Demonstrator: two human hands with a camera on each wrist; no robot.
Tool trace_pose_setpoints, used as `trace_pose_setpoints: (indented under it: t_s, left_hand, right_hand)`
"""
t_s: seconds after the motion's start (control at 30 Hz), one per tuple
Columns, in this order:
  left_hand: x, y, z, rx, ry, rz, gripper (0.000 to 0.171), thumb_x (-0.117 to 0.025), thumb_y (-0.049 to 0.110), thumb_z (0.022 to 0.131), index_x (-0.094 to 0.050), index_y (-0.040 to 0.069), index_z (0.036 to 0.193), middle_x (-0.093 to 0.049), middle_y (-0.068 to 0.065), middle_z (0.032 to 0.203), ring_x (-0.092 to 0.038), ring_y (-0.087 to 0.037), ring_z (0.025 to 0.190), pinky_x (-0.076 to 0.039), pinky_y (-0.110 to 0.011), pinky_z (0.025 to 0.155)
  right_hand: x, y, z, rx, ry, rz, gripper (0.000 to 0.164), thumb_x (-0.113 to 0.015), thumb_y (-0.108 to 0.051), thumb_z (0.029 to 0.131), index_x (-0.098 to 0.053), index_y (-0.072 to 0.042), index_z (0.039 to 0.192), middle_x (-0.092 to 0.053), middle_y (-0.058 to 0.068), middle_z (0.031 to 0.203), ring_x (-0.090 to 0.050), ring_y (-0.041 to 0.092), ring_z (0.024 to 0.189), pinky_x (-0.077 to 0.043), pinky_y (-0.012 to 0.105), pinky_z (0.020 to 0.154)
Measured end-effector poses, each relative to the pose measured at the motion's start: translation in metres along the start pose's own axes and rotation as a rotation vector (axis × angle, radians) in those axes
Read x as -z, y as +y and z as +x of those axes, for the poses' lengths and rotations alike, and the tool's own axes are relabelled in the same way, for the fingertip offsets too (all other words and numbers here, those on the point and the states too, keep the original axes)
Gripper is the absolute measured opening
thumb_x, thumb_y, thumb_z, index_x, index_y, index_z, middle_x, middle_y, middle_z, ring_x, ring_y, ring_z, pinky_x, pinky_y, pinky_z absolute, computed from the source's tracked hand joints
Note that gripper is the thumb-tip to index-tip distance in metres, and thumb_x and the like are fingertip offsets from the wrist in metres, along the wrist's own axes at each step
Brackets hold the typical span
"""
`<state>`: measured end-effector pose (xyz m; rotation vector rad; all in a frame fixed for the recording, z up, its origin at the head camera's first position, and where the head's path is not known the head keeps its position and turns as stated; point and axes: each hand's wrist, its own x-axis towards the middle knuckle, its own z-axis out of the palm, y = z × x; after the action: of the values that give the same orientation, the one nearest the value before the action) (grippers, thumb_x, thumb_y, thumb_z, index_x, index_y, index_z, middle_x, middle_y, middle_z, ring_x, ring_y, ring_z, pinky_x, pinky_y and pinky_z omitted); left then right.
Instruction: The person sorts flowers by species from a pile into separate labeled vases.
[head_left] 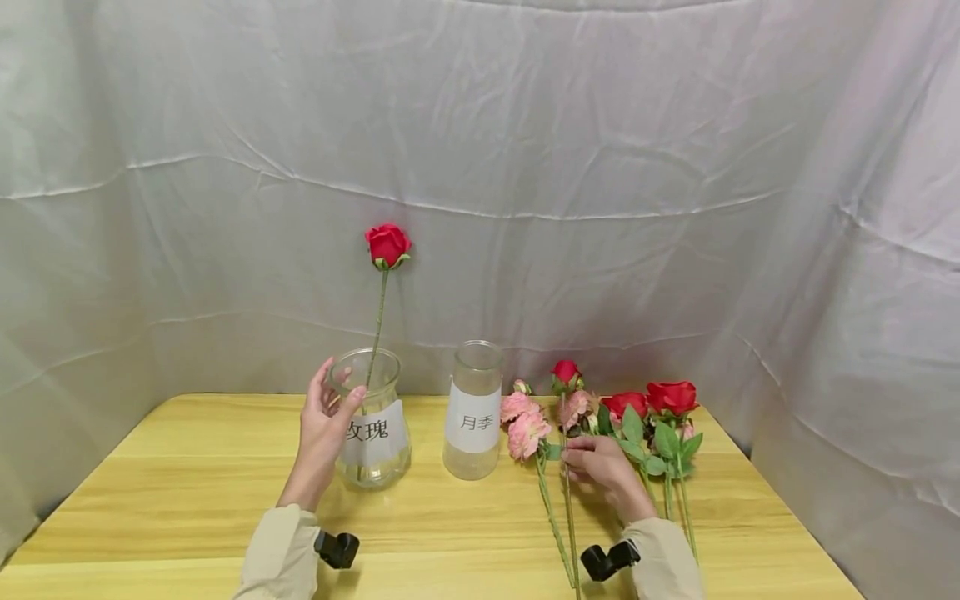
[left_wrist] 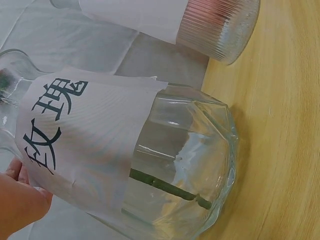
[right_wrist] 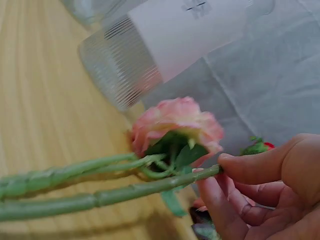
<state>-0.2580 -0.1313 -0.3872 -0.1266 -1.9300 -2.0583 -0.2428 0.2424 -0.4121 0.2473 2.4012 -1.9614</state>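
Note:
My left hand [head_left: 324, 421] grips the wide glass vase [head_left: 386, 471] at its upper left side, thumb in front. A paper label [left_wrist: 85, 135] with black characters wraps that vase. One red rose [head_left: 387, 246] stands in it, leaning slightly right, and its stem end shows low inside the glass in the left wrist view. Between thumb and fingertips, my right hand [head_left: 603, 468] pinches the green stem [right_wrist: 145, 189] of another red rose [head_left: 566, 372]. Pink flowers [head_left: 528, 431] lie just left of this hand, their stems running toward the front edge.
A narrow ribbed glass vase [head_left: 472, 464] with its own label stands between the two hands. Right of the right hand lie more red roses [head_left: 672, 397] with green leaves [head_left: 666, 442]. Grey cloth [head_left: 480, 167] hangs behind the wooden table [head_left: 435, 533].

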Motion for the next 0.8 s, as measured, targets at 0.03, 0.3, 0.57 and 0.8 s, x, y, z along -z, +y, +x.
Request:
trace_pose_setpoints:
  t_s: [0.03, 0.3, 0.57, 0.8]
  left_hand:
    - [0.000, 0.000, 0.000, -0.001, -0.001, 0.003, 0.075, -0.061, 0.016, 0.095, -0.016, 0.012, 0.154, -0.035, -0.015, 0.150, -0.030, -0.032, 0.135, -0.023, -0.044, 0.112]
    - [0.000, 0.000, 0.000, -0.004, 0.002, 0.006, 0.075, -0.062, 0.015, 0.095, -0.016, 0.012, 0.155, -0.035, -0.014, 0.150, -0.032, -0.029, 0.134, -0.023, -0.043, 0.112]
    - [0.000, -0.001, -0.001, -0.009, 0.006, -0.005, 0.075, -0.061, 0.014, 0.095, -0.016, 0.012, 0.154, -0.036, -0.013, 0.149, -0.034, -0.027, 0.132, -0.023, -0.042, 0.112]
    - [0.000, -0.001, 0.000, -0.007, -0.004, 0.001, 0.075, -0.061, 0.016, 0.095, -0.015, 0.012, 0.155, -0.035, -0.014, 0.150, -0.031, -0.030, 0.135, -0.022, -0.043, 0.113]
  right_hand:
    - [0.001, -0.002, 0.000, 0.012, -0.004, 0.004, 0.029, -0.057, 0.008, 0.090, -0.052, 0.021, 0.115, -0.061, 0.023, 0.095, -0.062, 0.019, 0.072, -0.054, 0.027, 0.062]
    - [0.008, -0.013, -0.002, 0.057, 0.031, 0.054, 0.038, -0.054, 0.002, 0.096, -0.046, 0.018, 0.129, -0.054, 0.026, 0.118, -0.060, 0.023, 0.093, -0.055, 0.027, 0.072]
    - [0.011, -0.016, -0.002, 0.066, 0.087, 0.235, 0.039, -0.052, 0.003, 0.097, -0.040, 0.019, 0.131, -0.058, 0.010, 0.100, -0.060, 0.014, 0.084, -0.054, 0.022, 0.073]
    - [0.011, -0.016, -0.001, 0.080, 0.112, 0.373, 0.032, -0.049, 0.007, 0.097, -0.041, 0.018, 0.125, -0.061, 0.006, 0.095, -0.064, 0.013, 0.082, -0.054, 0.024, 0.077]
